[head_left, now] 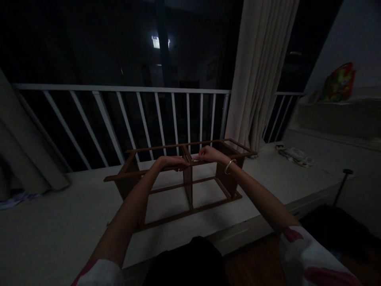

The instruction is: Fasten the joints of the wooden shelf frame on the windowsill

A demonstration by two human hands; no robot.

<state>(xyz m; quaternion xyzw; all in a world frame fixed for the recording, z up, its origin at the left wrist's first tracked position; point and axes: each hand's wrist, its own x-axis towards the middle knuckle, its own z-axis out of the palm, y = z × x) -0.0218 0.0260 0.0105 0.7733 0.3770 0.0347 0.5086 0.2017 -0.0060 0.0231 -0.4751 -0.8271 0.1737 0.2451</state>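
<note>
A brown wooden shelf frame [166,186] stands on a pale raised platform [59,214] in a dim room. It has open compartments split by a middle upright panel. My left hand [171,162] rests curled on the frame's near top rail, just left of the middle panel. My right hand [208,153], with a silver bangle on the wrist, grips the same rail just right of that panel. Both hands close over the rail, almost touching each other.
A white railing [119,89] runs behind the frame before a dark window. A cream curtain [258,71] hangs at the right. Crumpled cloth [294,155] lies on the platform, a colourful bag [339,81] sits on a ledge, and a dark stand [345,176] stands at the platform's right edge.
</note>
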